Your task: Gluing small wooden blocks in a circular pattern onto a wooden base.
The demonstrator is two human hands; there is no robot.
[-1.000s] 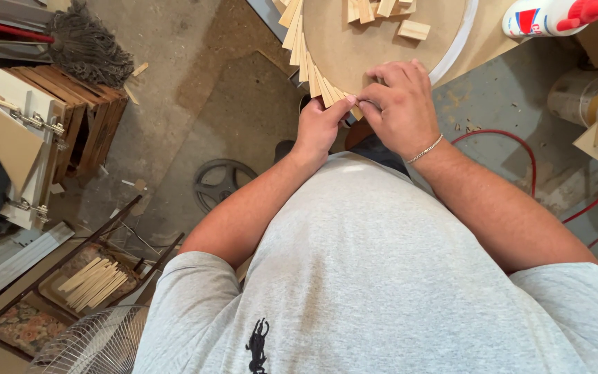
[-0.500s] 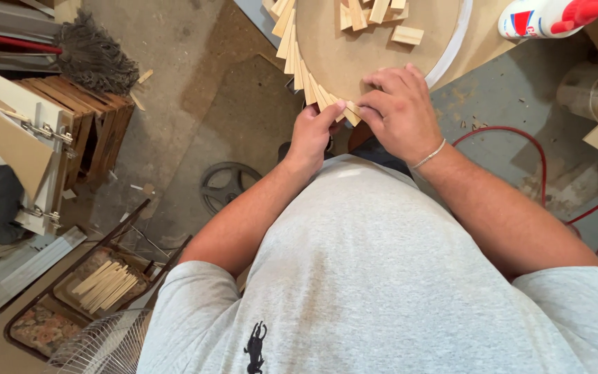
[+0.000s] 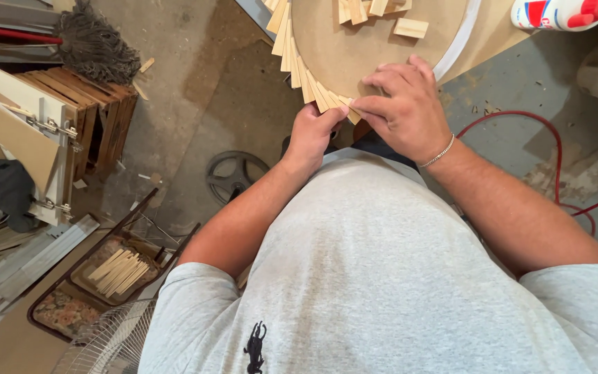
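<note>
1. The concrete floor point(image 3: 195, 76) fills the left half of the view, seen from above past the person's grey T-shirt point(image 3: 382, 277), which takes up the 6 o'clock area.
2. A round fibreboard disc point(image 3: 375, 41) lies on the tabletop point(image 3: 493, 34) at 12 o'clock, with a white band point(image 3: 459, 41) curving along its right edge.
3. A fan of thin wooden slats point(image 3: 299, 62) runs around the disc's rim from 11 o'clock down to its lowest point, each slat overlapping the next.
4. The right hand point(image 3: 406, 104), with a thin bracelet point(image 3: 437, 152) at the wrist, rests on the disc's lower edge; its fingers point(image 3: 368, 107) are closed together, pinching the last wooden slat point(image 3: 346, 105) in the fan.
5. The left hand point(image 3: 313, 135) comes up from below at the disc's lower rim, thumb pressed against the same slat from underneath, fingers curled shut around it.
6. A stack of wooden crates point(image 3: 84, 111) stands at 9 o'clock, with a mop head point(image 3: 95, 41) just above at 10 o'clock.
7. A tray of loose wooden sticks point(image 3: 122, 270) sits on the floor at 7 o'clock.
8. A red hose point(image 3: 555, 138) loops across the floor at 3 o'clock.
9. A glue bottle point(image 3: 562, 12) with a red cap lies at 1 o'clock, near a few small wooden blocks point(image 3: 410, 28) on the disc.
</note>
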